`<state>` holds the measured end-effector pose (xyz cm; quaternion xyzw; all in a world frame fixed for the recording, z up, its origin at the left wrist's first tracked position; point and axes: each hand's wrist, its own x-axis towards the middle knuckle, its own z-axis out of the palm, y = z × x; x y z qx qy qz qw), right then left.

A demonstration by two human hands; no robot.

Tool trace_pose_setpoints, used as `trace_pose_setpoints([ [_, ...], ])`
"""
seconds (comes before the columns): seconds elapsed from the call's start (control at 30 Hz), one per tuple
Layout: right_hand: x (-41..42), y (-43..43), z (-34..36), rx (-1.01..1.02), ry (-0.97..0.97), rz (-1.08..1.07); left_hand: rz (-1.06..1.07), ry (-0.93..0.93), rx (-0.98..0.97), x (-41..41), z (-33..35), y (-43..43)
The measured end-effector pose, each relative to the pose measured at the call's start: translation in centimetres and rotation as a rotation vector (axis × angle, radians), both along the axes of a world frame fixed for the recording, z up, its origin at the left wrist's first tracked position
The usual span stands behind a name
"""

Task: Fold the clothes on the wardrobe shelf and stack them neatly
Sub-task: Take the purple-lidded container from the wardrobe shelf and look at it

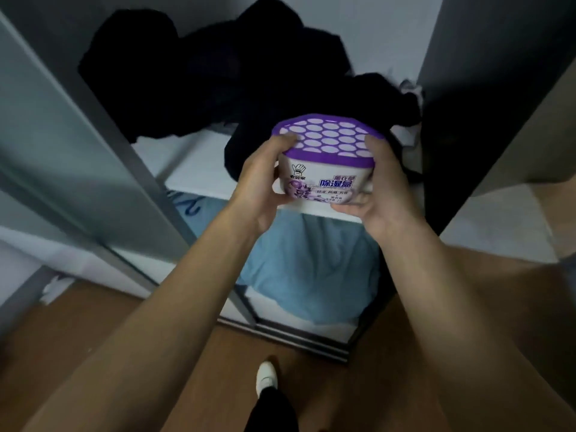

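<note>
white wardrobe shelf (193,169): heap of black clothes (193,73) on it.

Black clothes (212,73) lie unfolded in a loose, crumpled heap across the upper middle of the frame, covering most of the white wardrobe shelf (187,163). One dark lump spills toward the shelf's front edge at centre. A pale garment (410,88) peeks from the heap's right end, upper right

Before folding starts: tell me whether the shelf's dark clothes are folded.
Unfolded: dark clothes lie in crumpled heaps on the shelf.
</note>
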<state>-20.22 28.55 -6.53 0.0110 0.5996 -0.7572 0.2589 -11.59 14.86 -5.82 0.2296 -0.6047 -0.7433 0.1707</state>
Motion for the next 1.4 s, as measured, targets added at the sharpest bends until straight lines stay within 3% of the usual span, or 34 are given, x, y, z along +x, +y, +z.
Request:
trace_pose_setpoints([
  [0.47,21.9,-8.3,-10.4,0.157,-0.157,0.592,0.509,-0.118,0.282,27.8,-9.4,-3.3],
  [0.83,45.7,-20.7,-13.5,0.350,0.037,0.948,0.816,-0.027,0.289,54.2,-14.5,-9.5],
  [1.07,63.2,-29.0,-13.6,0.401,0.014,1.067,0.968,-0.028,0.306,72.3,-15.3,-14.9],
  [1.4,78.3,-42.4,-14.6,0.403,0.118,1.284,1.221,0.032,0.301,87.7,-17.6,-25.3],
])
